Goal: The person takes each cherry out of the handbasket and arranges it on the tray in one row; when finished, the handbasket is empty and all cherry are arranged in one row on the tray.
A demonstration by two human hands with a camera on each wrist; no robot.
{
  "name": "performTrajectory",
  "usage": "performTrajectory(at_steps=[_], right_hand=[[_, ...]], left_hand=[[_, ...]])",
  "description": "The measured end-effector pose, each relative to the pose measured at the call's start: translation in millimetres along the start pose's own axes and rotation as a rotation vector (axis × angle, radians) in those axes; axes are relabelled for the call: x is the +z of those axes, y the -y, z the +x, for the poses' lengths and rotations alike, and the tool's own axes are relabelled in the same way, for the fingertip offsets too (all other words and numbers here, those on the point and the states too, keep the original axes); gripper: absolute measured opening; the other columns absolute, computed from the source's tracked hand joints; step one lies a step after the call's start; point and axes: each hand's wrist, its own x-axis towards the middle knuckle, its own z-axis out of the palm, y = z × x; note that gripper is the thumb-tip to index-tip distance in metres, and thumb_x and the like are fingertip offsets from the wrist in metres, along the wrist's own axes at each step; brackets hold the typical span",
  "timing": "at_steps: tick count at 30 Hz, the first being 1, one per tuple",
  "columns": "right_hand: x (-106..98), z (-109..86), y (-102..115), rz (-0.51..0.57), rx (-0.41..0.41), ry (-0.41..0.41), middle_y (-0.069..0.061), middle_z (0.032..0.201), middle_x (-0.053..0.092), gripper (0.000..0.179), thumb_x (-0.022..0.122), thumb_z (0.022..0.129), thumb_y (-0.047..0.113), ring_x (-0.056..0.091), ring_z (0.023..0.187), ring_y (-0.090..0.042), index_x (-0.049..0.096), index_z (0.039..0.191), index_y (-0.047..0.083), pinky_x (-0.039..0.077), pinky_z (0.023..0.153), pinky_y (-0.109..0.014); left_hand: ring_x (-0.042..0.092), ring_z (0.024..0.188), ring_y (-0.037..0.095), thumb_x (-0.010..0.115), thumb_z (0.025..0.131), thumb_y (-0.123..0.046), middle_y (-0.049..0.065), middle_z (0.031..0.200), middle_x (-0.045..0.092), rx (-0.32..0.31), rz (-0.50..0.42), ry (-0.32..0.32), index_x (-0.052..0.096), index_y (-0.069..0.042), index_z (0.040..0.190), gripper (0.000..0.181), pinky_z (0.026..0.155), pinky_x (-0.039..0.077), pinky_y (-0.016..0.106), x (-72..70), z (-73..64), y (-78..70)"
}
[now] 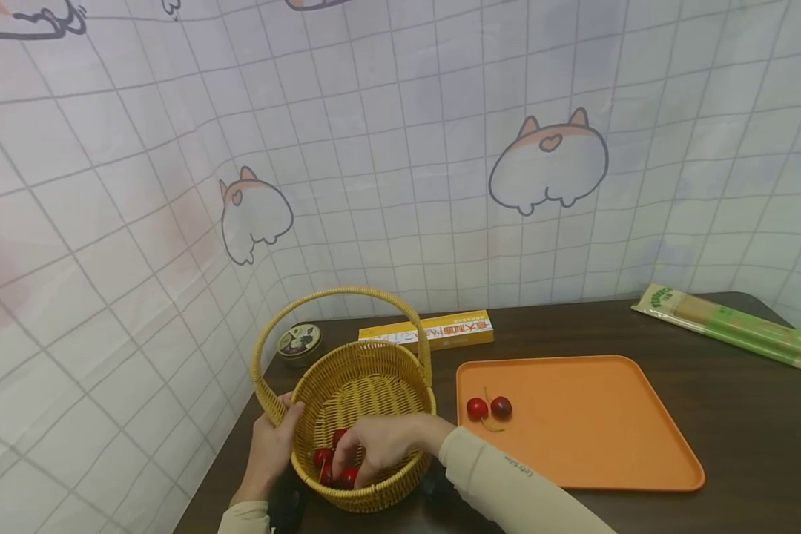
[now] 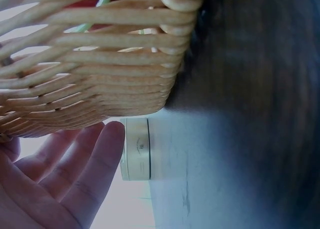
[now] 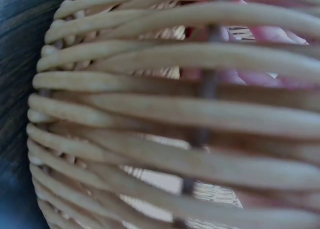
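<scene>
In the head view, a wicker basket (image 1: pixel 367 501) holds cherries (image 1: pixel 323 456); the left hand (image 1: pixel 274 439) grips its rim, the right hand (image 1: pixel 389 440) dips in, pinching or not I cannot tell. An orange tray (image 1: pixel 587 426) carries two more; a yellow box (image 1: pixel 455 341) bears Chinese characters. Left wrist: a tin (image 2: pixel 136 151), print illegible.

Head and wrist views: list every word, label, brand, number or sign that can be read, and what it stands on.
Nothing can be quoted with certainty.
Yellow box: large printed characters, too blurred.
Right sleeve: slanted lettering, too small.
Green packet: lettering at one end, too blurred.
Tin: tiny print on its side, too small.
</scene>
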Motion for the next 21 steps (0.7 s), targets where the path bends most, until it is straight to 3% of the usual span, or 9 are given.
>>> performTrajectory(at_steps=[6,11,21], right_hand=[[-9,-14.3,6,0.091,-0.003,-0.14,0.012,0.102,0.063,0.027,0.075,0.085,0.013,0.061,0.087,-0.001,0.067,0.111,0.016,0.051,0.074,-0.021],[-15,-37.1,8,0.135,-0.002,-0.279,0.009,0.103,0.063,0.028,0.07,0.089,0.016,0.064,0.08,-0.006,0.063,0.116,0.017,0.052,0.069,-0.023],[-15,-73.2,3,0.218,-0.014,-0.458,0.01,0.112,0.06,0.029,0.068,0.091,0.017,0.063,0.086,-0.007,0.06,0.119,0.02,0.05,0.078,-0.025]], left_hand=[[0.058,0.106,0.019,0.054,0.101,-0.029,0.013,0.126,0.063,0.009,0.009,0.002,0.053,-0.006,0.095,0.025,0.084,0.047,0.02,0.2,-1.5,0.9],[0.059,0.106,0.018,0.056,0.1,-0.029,0.014,0.127,0.063,-0.005,0.007,0.005,0.057,-0.004,0.097,0.026,0.084,0.047,0.02,2.6,-0.1,0.4],[0.058,0.103,0.016,0.054,0.101,-0.033,0.015,0.127,0.062,-0.038,0.011,0.022,0.054,-0.004,0.099,0.029,0.081,0.046,0.018,0.2,0.4,-2.0]])
